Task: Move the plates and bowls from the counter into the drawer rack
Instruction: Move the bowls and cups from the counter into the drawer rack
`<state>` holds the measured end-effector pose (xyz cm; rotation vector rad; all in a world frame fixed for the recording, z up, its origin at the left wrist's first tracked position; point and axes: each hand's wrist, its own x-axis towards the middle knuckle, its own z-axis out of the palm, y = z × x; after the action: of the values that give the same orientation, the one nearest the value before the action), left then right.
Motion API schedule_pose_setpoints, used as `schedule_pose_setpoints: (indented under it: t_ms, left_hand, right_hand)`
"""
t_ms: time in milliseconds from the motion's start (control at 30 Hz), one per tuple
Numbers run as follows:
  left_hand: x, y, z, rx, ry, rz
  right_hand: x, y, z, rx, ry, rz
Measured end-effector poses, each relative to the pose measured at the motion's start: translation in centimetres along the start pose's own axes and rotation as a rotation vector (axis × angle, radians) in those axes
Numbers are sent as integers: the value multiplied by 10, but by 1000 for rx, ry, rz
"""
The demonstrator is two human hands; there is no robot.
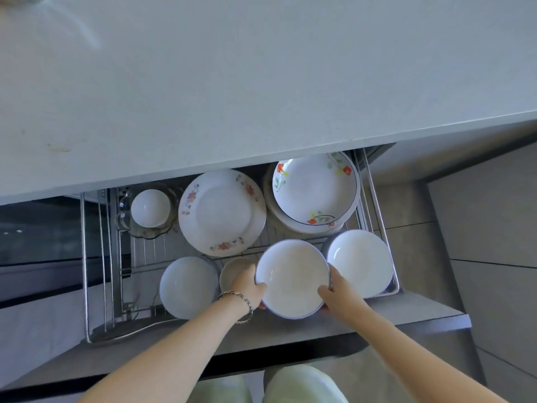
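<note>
Both hands hold a white bowl [292,277] with a blue rim over the front of the open drawer rack [98,286]. My left hand [247,289] grips its left rim, thumb on the inside edge. My right hand [338,295] grips its right rim the same way. In the rack lie a white bowl [360,261] at the front right, a white bowl [189,286] at the front left and a small beige bowl [234,271] partly behind my left hand. Further back are a floral plate [222,212], a stack topped by a red-flowered plate [315,187] and a small white bowl [150,207] in a glass dish.
The grey counter [261,77] overhangs the back of the drawer and hides part of the rear plates. The drawer's grey front panel [406,312] lies under my forearms. Wire side rails [374,196] bound the rack. Tiled floor shows at the right.
</note>
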<state>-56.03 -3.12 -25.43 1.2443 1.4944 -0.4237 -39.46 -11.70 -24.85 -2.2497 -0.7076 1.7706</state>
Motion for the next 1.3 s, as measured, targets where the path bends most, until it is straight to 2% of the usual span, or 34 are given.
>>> schedule_pose_setpoints:
  t_ms: [233,300,400,500,833,900,1033,1167,1300]
  left_hand:
    - [13,-6,6,61,-9,23]
    - [13,-8,5,99,-14,19]
    - [16,-11,-1,238,93,109]
    - [18,-10,-4,194,79,145]
    - [6,-1,-16,221,29,82]
    - [-1,4,-30,175,87,100]
    - [-20,18,-81,77,222,171]
    - [-37,26,-152,-5,330,200]
    - [-43,39,-237,-4,463,255]
  right_hand:
    - [6,6,7,-45,87,41]
    - [8,4,8,-150,123,49]
    - [8,1,8,-346,195,40]
    - [10,0,8,-384,238,3]
    - [1,-11,8,-490,299,-2]
    - [-5,-26,3,-548,317,-26]
    - [-15,-83,-11,-701,365,-198]
    - [-18,-166,-11,-736,268,-332]
    - [-12,-267,2,-650,165,-462]
